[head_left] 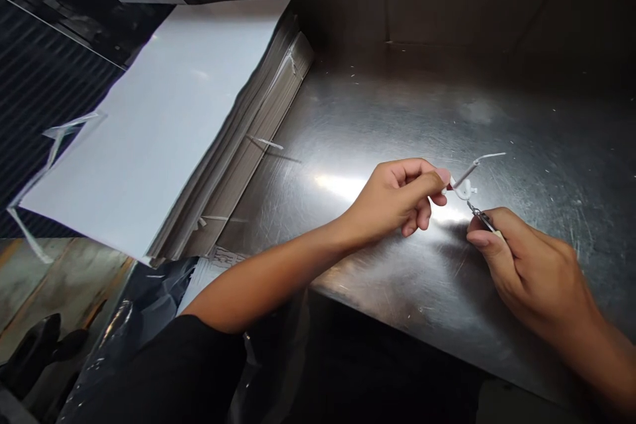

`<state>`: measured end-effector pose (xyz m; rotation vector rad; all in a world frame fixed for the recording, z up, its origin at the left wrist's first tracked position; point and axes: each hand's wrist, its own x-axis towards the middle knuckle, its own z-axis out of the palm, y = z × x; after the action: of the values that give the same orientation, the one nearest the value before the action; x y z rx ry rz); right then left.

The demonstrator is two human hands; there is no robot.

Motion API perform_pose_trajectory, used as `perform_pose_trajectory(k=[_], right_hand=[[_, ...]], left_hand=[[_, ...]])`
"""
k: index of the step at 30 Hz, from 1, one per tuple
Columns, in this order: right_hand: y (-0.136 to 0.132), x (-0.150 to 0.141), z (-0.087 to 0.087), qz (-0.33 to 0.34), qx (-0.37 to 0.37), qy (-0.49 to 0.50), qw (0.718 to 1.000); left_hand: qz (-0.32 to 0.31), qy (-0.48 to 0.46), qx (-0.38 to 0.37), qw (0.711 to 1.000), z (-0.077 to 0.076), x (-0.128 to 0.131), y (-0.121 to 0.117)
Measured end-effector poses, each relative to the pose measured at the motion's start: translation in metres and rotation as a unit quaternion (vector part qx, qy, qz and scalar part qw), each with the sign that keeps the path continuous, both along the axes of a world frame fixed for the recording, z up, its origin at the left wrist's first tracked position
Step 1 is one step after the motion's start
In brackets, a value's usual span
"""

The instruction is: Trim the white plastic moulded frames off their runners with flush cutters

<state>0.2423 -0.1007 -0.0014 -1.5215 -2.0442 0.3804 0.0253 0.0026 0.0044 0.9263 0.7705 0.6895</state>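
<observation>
My left hand (400,195) pinches a small white plastic piece (463,192) between thumb and fingertips, above the metal table. The piece has a rounded, curved body, and a thin bent stem (467,173) sticks up from it to the right. My right hand (534,268) is closed around small nippers (481,214) with a pale handle. Their slim metal tip points up and left and meets the lower edge of the white piece, or lies very close to it. Most of the handle is hidden in my palm.
At the left, a tall stack of sheets with a white top sheet (163,99) stands on the shiny metal table (422,112). Thin white strips (268,143) poke out of its side. Small white crumbs dot the tabletop. A dark wall (447,0) rises behind.
</observation>
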Motion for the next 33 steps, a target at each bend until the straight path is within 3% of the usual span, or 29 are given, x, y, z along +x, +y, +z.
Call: perform_pose_trajectory(k=[6,25,29,33], right_hand=[[-0.0025,0.0037,-0.0016,-0.007,-0.027,0.002,1.000],[0.0010,0.0013,0.0038,-0.003,0.044,-0.011,0.999],[0.0001,0.0032,0.0006,0.004,0.049,-0.012,0.999],[-0.0002,0.0040,-0.0031,-0.001,0.045,-0.016,0.999]], left_hand=[[-0.015,-0.012,-0.031,0.999,-0.0010,-0.0008,0.0005],[-0.124,-0.008,-0.072,0.990,-0.0024,0.0021,-0.0059],[-0.112,-0.014,-0.059,0.992,-0.0016,0.0013,-0.0054],[-0.037,-0.040,-0.044,0.998,0.0022,0.0001,-0.0044]])
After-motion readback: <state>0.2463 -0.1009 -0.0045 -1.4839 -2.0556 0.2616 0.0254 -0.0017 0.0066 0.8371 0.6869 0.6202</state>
